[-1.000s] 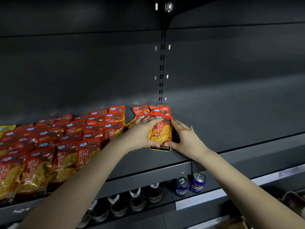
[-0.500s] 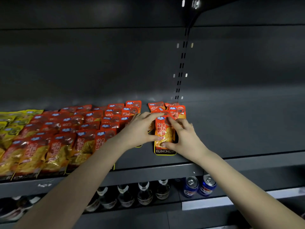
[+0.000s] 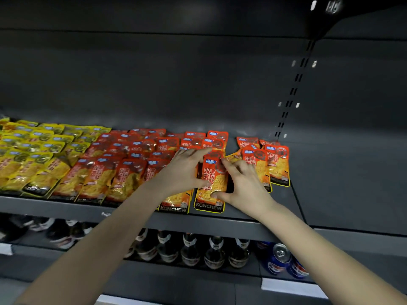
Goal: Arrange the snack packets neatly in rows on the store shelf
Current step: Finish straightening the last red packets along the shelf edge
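Left hand (image 3: 182,172) and right hand (image 3: 244,183), fingers curled, pinch 1 red packet (image 3: 212,183) by its sides; its left neighbour (image 3: 176,203) is mostly hidden.

Red-orange packets (image 3: 212,179) with black, yellow-edged bottoms; yellow packets (image 3: 33,150); dark grey shelf (image 3: 330,194); blue cans (image 3: 279,260).

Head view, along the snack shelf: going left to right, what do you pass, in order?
yellow packets → rows of red packets → left hand → held red packet → right hand → loose red packets → shelf surface
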`<state>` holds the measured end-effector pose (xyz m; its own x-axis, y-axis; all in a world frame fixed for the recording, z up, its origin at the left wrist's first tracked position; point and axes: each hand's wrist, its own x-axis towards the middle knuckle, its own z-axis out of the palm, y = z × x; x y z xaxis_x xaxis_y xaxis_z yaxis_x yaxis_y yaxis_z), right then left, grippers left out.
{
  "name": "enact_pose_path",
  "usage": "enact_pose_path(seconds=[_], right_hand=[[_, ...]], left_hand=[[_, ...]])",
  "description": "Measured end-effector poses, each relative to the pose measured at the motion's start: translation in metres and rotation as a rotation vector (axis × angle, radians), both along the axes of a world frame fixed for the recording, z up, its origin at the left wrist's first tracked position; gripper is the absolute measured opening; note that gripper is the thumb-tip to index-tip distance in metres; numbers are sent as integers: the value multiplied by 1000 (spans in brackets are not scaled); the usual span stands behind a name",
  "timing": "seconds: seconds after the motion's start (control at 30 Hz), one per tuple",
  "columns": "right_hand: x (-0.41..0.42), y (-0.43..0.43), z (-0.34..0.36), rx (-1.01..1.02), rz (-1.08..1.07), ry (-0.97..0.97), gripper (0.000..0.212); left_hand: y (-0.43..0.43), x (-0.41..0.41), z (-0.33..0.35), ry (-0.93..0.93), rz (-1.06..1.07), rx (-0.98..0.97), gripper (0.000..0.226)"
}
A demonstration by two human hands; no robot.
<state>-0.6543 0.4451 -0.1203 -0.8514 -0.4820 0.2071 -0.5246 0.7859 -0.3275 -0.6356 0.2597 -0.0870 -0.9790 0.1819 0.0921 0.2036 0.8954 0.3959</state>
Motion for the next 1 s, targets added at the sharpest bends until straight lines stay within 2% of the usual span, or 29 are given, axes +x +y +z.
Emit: enact_pose_path(seconds=[0.23, 0.4, 0.57, 0.7, 1.0], right_hand=[[-2, -11, 3, 52, 34, -32, 95], [-2, -11, 4, 60, 21, -69, 94], [-1, -10, 2, 60, -5, -77, 87], [-1, -10, -1, 63, -4, -49, 83], [-9, 16, 9, 0, -112, -1, 68]], left_hand=[[-13, 1, -4, -36, 31, -91, 81], [-17, -4, -7, -45, 34, -65, 83], [-16, -11, -10, -31, 2, -57, 70], [-14, -16, -9, -43, -19, -41, 73], [11, -35, -6, 72, -133, -28, 75]])
